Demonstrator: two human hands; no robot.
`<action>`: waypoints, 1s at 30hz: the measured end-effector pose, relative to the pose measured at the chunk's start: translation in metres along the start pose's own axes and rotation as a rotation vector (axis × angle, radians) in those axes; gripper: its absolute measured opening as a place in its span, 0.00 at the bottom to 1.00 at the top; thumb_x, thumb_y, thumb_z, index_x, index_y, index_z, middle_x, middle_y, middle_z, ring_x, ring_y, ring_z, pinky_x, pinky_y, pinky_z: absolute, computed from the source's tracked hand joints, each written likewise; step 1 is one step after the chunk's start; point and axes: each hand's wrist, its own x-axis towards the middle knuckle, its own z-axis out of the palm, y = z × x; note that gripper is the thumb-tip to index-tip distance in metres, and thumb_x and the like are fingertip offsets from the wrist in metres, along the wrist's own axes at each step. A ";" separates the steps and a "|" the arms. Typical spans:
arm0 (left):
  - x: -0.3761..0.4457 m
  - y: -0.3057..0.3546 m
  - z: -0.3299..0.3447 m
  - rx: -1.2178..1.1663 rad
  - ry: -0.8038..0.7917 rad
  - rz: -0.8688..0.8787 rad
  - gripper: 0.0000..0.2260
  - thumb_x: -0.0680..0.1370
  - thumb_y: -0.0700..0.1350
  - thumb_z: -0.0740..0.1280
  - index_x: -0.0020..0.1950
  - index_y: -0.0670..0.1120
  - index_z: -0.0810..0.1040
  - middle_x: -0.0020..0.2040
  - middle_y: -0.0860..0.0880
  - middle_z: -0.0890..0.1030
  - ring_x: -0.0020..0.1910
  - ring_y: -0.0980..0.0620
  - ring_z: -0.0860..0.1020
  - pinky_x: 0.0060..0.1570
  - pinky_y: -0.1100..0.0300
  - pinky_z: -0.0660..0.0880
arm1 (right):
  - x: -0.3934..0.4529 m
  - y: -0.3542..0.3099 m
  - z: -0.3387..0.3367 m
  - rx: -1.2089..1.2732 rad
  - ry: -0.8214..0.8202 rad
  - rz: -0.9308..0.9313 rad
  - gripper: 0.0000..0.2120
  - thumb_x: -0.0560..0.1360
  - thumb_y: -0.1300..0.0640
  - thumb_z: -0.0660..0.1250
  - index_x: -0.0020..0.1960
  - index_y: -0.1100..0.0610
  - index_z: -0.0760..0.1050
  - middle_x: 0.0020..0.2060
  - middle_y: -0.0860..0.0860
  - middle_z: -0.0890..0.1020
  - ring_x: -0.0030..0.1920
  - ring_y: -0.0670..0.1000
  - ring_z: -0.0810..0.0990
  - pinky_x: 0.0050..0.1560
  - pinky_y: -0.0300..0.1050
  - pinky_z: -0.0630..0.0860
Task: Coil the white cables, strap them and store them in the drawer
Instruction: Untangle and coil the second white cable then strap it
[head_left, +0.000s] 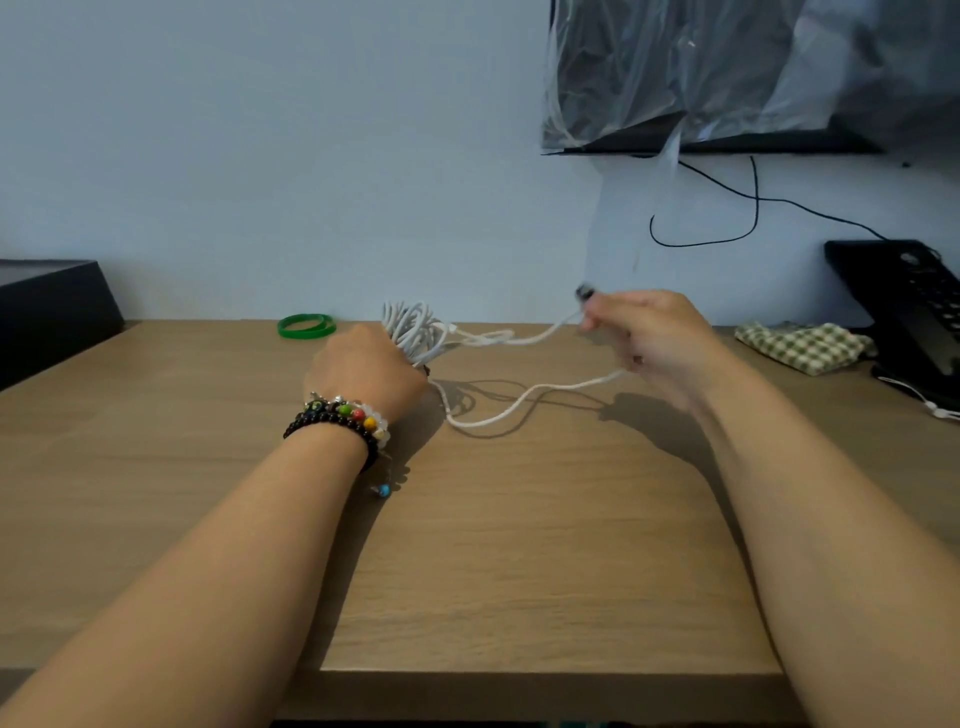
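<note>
My left hand (363, 371), with bead bracelets at the wrist, grips a bundle of coiled white cable (413, 327) held upright above the wooden desk (519, 545). Loose white cable (511, 410) trails from the coil across the desk to my right hand (644, 338). My right hand is raised and blurred, its fingers curled around the loose cable, with a small dark end (586, 294) sticking out above the fingers. Two green straps (306, 326) lie on the desk near the wall, left of the coil. No drawer is in view.
A black box (52, 312) stands at the left desk edge. At the right sit a checked cloth (805, 345) and a black device (914, 306). A plastic-covered screen (753, 73) hangs on the wall with black wires (727, 218) dangling.
</note>
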 end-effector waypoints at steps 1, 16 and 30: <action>0.000 -0.001 -0.001 -0.010 -0.003 -0.011 0.10 0.71 0.53 0.70 0.40 0.47 0.77 0.34 0.48 0.77 0.33 0.49 0.76 0.28 0.62 0.67 | 0.002 -0.002 -0.003 0.233 0.012 0.012 0.12 0.75 0.54 0.69 0.34 0.57 0.77 0.23 0.46 0.69 0.23 0.43 0.66 0.28 0.36 0.62; 0.001 -0.008 -0.005 -0.306 0.034 -0.097 0.10 0.71 0.51 0.71 0.37 0.45 0.77 0.33 0.48 0.79 0.33 0.49 0.78 0.29 0.62 0.69 | 0.022 0.021 -0.007 0.057 0.548 0.013 0.15 0.77 0.52 0.66 0.37 0.60 0.73 0.27 0.49 0.70 0.25 0.49 0.70 0.34 0.46 0.76; -0.012 0.002 -0.022 -1.832 -0.397 -0.320 0.08 0.75 0.43 0.69 0.39 0.47 0.71 0.27 0.53 0.69 0.21 0.57 0.69 0.23 0.67 0.68 | -0.019 0.023 0.079 -0.624 -0.384 -0.421 0.13 0.73 0.58 0.70 0.57 0.51 0.79 0.51 0.44 0.81 0.53 0.44 0.77 0.57 0.39 0.72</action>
